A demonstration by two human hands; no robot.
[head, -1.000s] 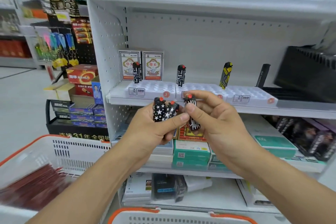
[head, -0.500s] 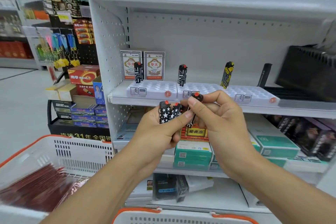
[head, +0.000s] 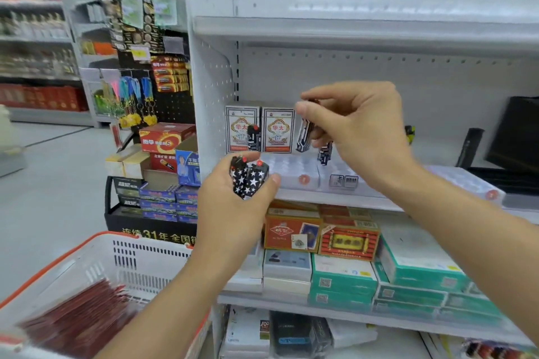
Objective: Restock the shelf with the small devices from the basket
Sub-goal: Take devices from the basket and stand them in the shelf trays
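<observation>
Small black patterned lighters point(head: 303, 137): one was pinched in the right hand point(head: 361, 137) above the white slotted trays point(head: 294, 172) on the shelf point(head: 335, 198). The left hand point(head: 233, 207) gripped two star-printed ones point(head: 249, 181). Few slots looked filled, so most restocking apparently remained.

The two white card boxes point(head: 258, 129) on the shelf read "华太", the black display stand point(head: 151, 230) reads "31年全国", and the red carton point(head: 166, 141) shows "5".
</observation>
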